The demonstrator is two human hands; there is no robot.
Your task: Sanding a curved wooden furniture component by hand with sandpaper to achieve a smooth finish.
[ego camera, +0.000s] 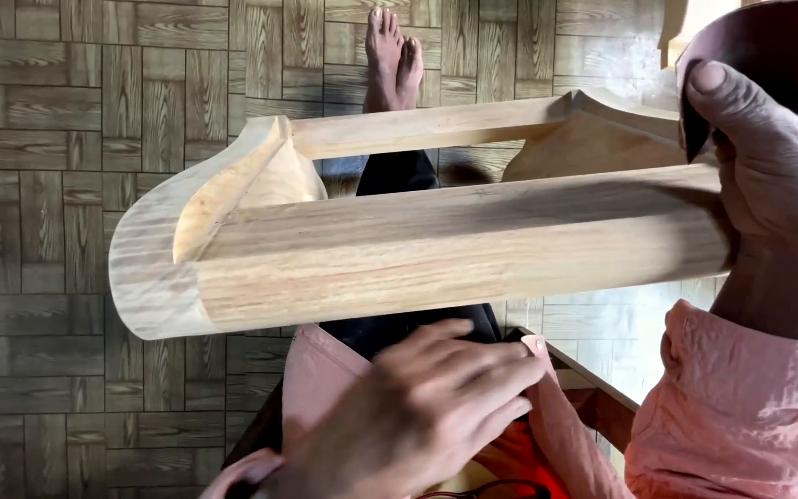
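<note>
1. Up close, the right hand (768,185) is clamped round the right end of a pale wooden frame (436,249), with a dark sheet of sandpaper (768,46) pinched under its thumb.
2. Lying across the middle of the view, the frame has two long rails joined by curved end pieces, held above the person's lap.
3. Nearer, the left hand (417,416) lies flat with fingers together on pink cloth (316,379), gripping nothing.
4. Far off, bare feet (394,55) rest on the parquet floor (66,185).
</note>
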